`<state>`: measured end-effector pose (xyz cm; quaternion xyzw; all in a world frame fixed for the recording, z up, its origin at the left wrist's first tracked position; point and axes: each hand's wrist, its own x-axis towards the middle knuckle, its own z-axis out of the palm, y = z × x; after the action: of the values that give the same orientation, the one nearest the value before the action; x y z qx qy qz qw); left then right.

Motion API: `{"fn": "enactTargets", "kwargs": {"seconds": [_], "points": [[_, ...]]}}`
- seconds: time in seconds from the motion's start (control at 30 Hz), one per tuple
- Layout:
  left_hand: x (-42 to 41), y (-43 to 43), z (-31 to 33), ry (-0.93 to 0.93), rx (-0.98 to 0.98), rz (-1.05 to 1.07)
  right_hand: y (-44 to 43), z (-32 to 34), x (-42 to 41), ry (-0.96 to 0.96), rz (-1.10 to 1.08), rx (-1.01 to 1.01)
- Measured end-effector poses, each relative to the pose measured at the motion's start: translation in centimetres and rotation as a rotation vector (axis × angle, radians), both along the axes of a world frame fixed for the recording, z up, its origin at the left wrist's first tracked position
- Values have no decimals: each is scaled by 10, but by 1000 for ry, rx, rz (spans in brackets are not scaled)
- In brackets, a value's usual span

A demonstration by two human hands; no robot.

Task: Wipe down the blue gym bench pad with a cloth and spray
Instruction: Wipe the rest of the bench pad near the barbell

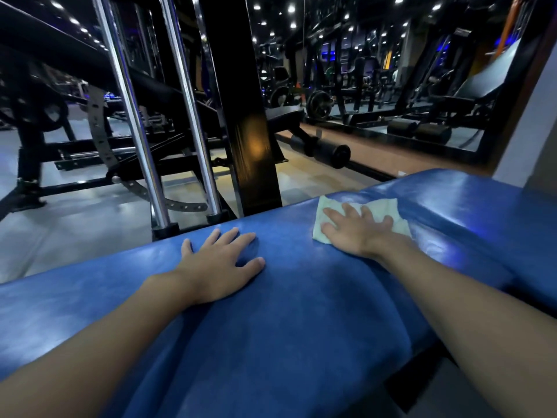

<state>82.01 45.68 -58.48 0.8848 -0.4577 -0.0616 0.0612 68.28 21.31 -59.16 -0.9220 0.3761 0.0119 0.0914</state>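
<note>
Blue vinyl gym bench pad (301,321): my right hand (354,235), fingers straight, presses a pale green cloth (381,206) flat on it; my left hand (218,268) rests open nearby.

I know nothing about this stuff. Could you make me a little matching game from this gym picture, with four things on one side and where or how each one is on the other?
Things:
1. left hand
2. right hand
3. cloth
4. steel poles

Descriptions:
A. pale green, spread flat on the blue bench pad
B. resting flat on the bare bench pad, holding nothing
C. pressing down on the cloth with straight fingers
D. shiny and upright, behind the bench pad

Pairs: 1-B, 2-C, 3-A, 4-D
</note>
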Motion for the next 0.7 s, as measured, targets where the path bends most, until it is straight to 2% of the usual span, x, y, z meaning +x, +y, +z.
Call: {"fn": "enactTargets", "kwargs": {"seconds": [0.47,0.7], "points": [[20,105,6,-28,54,156,76,-3,24,19,123,0],[22,149,7,-36,-1,171,135,-5,46,32,227,20]]}}
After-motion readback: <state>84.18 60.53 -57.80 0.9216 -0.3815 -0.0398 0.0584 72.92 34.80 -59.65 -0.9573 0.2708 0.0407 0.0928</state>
